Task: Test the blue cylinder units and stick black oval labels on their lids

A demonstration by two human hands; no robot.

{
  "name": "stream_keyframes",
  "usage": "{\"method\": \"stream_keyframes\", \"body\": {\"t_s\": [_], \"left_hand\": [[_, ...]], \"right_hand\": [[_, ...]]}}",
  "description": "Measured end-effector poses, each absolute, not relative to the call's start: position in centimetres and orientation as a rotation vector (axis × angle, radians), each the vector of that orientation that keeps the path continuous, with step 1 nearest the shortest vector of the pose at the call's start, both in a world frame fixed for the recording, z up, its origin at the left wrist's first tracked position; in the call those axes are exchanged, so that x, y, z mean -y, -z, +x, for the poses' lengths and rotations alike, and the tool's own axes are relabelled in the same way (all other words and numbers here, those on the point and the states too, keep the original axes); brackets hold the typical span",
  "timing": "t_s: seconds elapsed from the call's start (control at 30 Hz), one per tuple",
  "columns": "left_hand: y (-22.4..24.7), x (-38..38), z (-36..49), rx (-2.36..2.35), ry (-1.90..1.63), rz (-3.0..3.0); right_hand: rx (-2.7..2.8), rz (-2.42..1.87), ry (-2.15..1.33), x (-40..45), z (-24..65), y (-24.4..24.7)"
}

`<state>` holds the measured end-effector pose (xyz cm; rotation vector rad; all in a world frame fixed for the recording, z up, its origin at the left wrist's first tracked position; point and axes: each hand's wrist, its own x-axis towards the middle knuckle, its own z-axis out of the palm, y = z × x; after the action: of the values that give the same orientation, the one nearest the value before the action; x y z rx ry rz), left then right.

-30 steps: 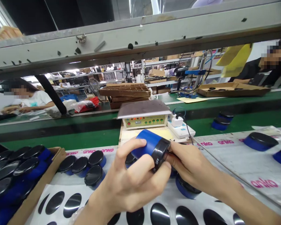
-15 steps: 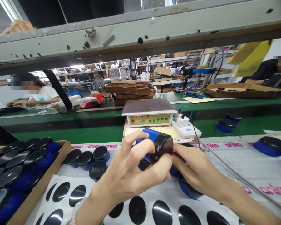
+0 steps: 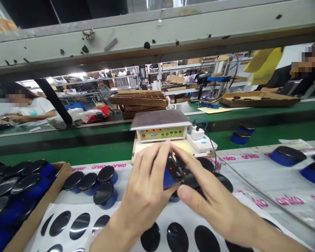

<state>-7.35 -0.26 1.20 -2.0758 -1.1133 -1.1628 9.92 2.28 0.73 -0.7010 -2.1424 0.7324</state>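
My left hand (image 3: 143,189) is wrapped around a blue cylindrical device (image 3: 170,176) with a glossy black end, above the work surface. A small red light shows on that black end. My right hand (image 3: 215,199) meets the device from the other side, its fingers over the top and thumb low beside it; the hands partly hide the contact. Below and behind my right hand stand more blue devices with black tops (image 3: 223,180), partly covered. A white sheet bearing rows of black oval discs (image 3: 177,237) lies under my hands.
At left, a cardboard box (image 3: 42,206) holds several black-topped blue devices; a small group (image 3: 105,194) stands beside it. A control box (image 3: 161,133) and a power strip (image 3: 204,141) sit ahead. A cable (image 3: 252,182) crosses the right side. A shelf beam (image 3: 147,38) spans overhead.
The device has been turned in my hands, so its ON/OFF lettering no longer shows and a red light does. My right fingers have come over its top. The camera view has shifted slightly.
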Motion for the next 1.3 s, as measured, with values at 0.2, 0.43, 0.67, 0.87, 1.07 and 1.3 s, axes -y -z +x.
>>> {"method": "stream_keyframes", "body": {"t_s": [0.2,0.43,0.67,0.87,1.07,1.3], "left_hand": [[0.1,0.1,-5.9,1.058,1.081,-2.051],[0.7,0.0,-5.4,1.023,0.939,-2.025],[0.7,-0.1,-5.3,1.083,0.924,-2.058],[-1.0,0.1,-6.2,1.226,1.252,-2.116],[-2.8,0.7,-7.4,1.507,1.504,-2.264],[-4.3,2.2,-9.2,1.777,1.254,-2.567]], "right_hand": [[1.893,-0.728,-1.08,-1.1,9.3,-0.2],[1.543,-0.646,-1.439,-1.4,8.8,-0.1],[1.571,-0.697,-1.368,-1.3,8.6,-0.1],[1.958,-0.673,-1.186,-3.0,10.5,-0.9],[2.292,-0.588,-0.997,-4.7,11.5,-2.2],[2.562,-0.401,-0.255,-3.7,10.9,-4.1]]}}
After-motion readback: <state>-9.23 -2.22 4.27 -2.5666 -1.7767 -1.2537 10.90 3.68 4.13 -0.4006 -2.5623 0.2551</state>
